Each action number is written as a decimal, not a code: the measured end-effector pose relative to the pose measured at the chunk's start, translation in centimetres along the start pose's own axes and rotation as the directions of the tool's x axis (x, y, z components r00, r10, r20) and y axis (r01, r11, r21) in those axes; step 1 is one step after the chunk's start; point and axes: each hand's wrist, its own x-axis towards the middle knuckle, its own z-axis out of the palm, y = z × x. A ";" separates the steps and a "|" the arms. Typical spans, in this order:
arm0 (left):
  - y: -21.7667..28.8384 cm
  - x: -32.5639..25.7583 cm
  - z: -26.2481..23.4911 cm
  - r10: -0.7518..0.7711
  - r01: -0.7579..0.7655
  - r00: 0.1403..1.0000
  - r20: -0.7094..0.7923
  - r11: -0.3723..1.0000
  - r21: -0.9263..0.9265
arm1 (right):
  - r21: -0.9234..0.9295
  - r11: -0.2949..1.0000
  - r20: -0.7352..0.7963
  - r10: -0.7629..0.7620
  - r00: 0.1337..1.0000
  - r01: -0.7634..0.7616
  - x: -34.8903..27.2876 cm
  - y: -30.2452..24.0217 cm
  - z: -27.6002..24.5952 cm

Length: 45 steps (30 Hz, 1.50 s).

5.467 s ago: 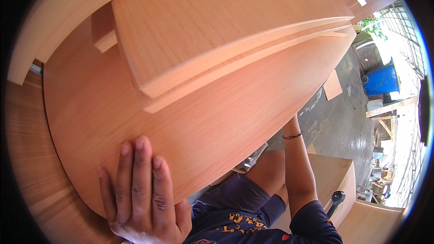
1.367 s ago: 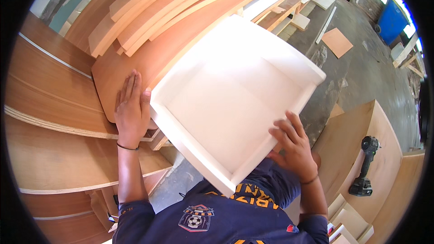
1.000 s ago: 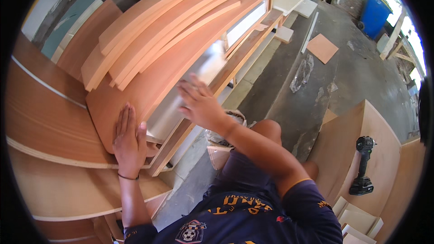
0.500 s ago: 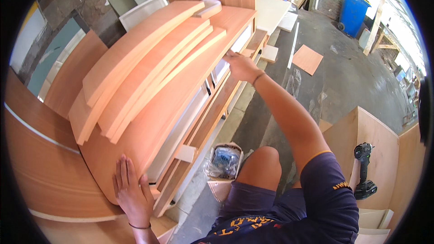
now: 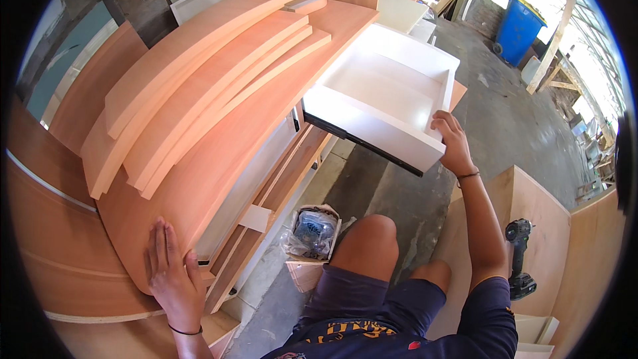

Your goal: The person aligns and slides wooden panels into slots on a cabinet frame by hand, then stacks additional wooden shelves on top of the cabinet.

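Concrete floor, open-air shed; curved wood panel under left hand.

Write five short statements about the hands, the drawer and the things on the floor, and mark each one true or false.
1. The right hand grips the corner of the white drawer. True.
2. The drawer is pushed fully shut. False: it stands pulled out.
3. The left hand lies flat on the curved wooden panel. True.
4. The cordless drill is in the left hand. False: it rests beside the person's right arm, unheld.
5. The bin is red. False: blue.
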 end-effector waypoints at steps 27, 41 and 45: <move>-0.3 -0.2 0.1 -0.013 0.008 0.994 -0.112 0.999 -0.040 | 0.569 0.746 0.131 0.334 0.934 -0.346 1.5 -9.4 14.3; 3.3 7.6 2.7 0.163 -0.160 0.986 -0.034 0.984 0.083 | 0.714 0.481 0.423 0.281 0.861 -0.508 -8.1 -15.3 7.7; 2.8 8.2 3.1 0.236 -0.237 0.971 0.031 0.955 0.176 | 0.742 0.423 0.449 0.262 0.854 -0.520 -10.5 -16.7 10.2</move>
